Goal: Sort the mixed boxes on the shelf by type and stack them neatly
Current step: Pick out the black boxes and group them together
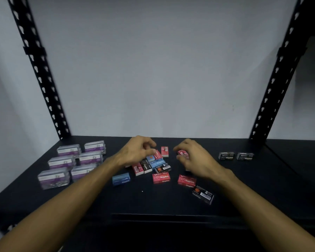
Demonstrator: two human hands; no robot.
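Red box (182, 154) in right hand (196, 159)

Mixed red, blue and black staple boxes (154, 165) lie jumbled mid-shelf (153, 200).

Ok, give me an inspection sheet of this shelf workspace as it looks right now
Surface: black shelf, dark and matte.
Job's things: mixed pile of red, blue and black staple boxes at centre; two black boxes side by side at right; clear purple-label boxes grouped in rows at left.
Clutter: stray black box lying askew near the front.
Hands: left hand curled over the pile, grip unclear; right hand holds a red box.
Cables: nothing seen.
Surroundings: perforated black uprights, pale wall behind.
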